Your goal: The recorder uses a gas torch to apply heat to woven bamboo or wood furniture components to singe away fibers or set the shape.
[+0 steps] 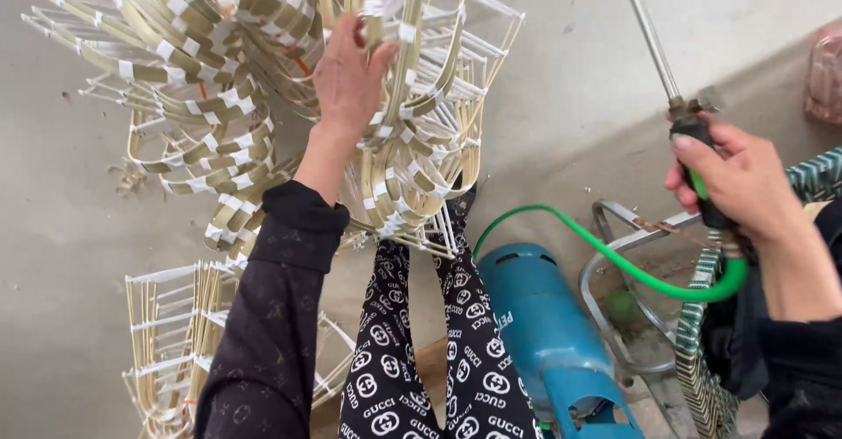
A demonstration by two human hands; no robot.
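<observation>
Bamboo frame (412, 123): a bent, curved piece of pale strips bound with white tape, held up in front of the person, above the knees.
Left hand (349, 75): raised, fingers (373, 53) hooked through the strips and closed on the frame's upper part.
Right hand (741, 180): fingers wrapped tight around the black-and-green handle of a gas torch (671, 88), its metal tube slanting up out of view.
Hose (614, 259): green, running from the torch handle to the blue gas cylinder (548, 329) lying by the legs.
Progress: no flame shows; several like frames (184, 79) already lie piled on the floor (61, 228), which suggests many are shaped and this one is in hand.
</observation>
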